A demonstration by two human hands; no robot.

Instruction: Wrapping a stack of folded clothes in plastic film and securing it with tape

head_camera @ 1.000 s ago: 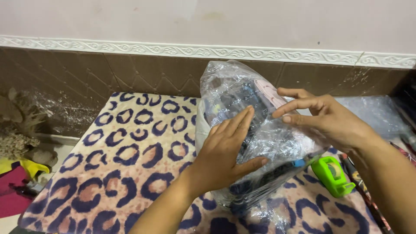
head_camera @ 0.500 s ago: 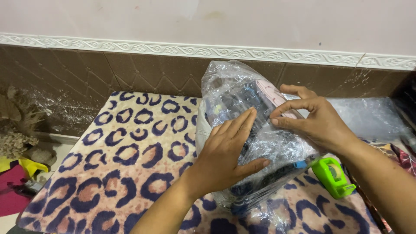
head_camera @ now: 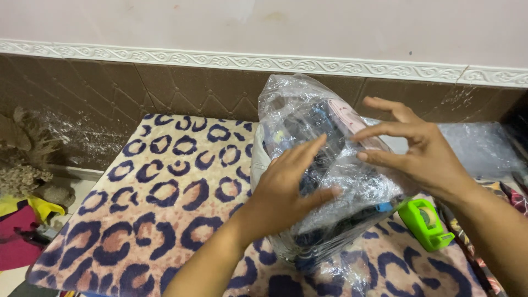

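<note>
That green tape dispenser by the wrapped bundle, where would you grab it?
Probably across the green tape dispenser's two flat sides, coming from above right. It lies on the spotted cloth with the plastic-wrapped bundle crowding its left, so that side is free.

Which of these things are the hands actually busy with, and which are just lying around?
In use:
left hand
right hand
bubble-wrapped bundle

Lying about:
green tape dispenser
leopard-print cloth
spare bubble wrap
dried plant
</note>
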